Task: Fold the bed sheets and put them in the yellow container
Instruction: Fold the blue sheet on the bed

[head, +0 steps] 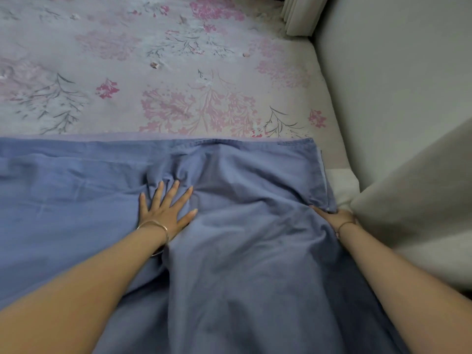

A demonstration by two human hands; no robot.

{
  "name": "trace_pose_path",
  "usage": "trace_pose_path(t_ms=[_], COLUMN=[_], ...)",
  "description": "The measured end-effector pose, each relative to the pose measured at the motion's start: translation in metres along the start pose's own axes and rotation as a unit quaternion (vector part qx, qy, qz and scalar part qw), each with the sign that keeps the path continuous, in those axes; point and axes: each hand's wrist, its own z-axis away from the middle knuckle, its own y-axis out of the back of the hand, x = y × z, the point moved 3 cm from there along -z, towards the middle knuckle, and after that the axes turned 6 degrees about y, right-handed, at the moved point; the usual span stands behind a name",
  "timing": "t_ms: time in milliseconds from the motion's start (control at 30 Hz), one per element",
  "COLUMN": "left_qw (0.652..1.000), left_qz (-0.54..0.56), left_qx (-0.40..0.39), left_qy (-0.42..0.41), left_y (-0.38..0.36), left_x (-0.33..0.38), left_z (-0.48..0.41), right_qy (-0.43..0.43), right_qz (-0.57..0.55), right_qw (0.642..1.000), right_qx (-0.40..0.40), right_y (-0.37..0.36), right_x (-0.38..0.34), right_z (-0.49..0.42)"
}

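- While the blue sheet (pixel 76 200) lies on the flowery bed (pixel 178 72), its long way runs left to right, and most of it stretches off to the left;
- left hand (pixel 163 213) rests flat on the sheet's middle, fingers spread wide, holding nothing;
- right hand (pixel 334 218) pinches the sheet's right edge, thumb on top, fingers tucked under; it is the nearer hand to carry that edge leftward, I think.

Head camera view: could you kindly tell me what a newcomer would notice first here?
The blue bed sheet spreads across the near half of the floral bed cover. The left hand presses flat, fingers spread, on its wrinkled middle, while the right hand grips its right edge.
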Motion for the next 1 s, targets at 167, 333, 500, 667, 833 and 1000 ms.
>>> trace_pose_path(t_ms=[167,333,500,667,833,1000], left_qw=[0.988,0.994,0.997,0.995,0.992,0.981], left_qz=[0.146,0.104,0.08,0.06,0.047,0.114], left_qx=[-0.031,-0.004,-0.008,-0.036,-0.005,0.0], left_qy=[-0.045,-0.044,0.019,0.073,0.116,0.157], left_y=[0.017,-0.014,-0.025,-0.017,0.0,0.016], left_x=[-0.002,-0.042,-0.114,-0.18,-0.251,-0.33], left_z=[0.023,0.143,0.231,0.28,0.293,0.298], right_qy=[0.122,0.418,0.408,0.352,0.343,0.271], right_qz=[-0.043,0.055,0.144,0.086,0.092,0.049], right_qw=[0.989,0.906,0.887,0.915,0.915,0.938], right_qx=[0.079,-0.038,-0.164,-0.18,-0.191,-0.211], right_y=[0.002,-0.053,-0.113,-0.121,-0.148,-0.205], right_x=[0.001,0.025,0.053,0.037,0.011,-0.011], right_z=[0.057,0.2,0.286,0.349,0.39,0.45])
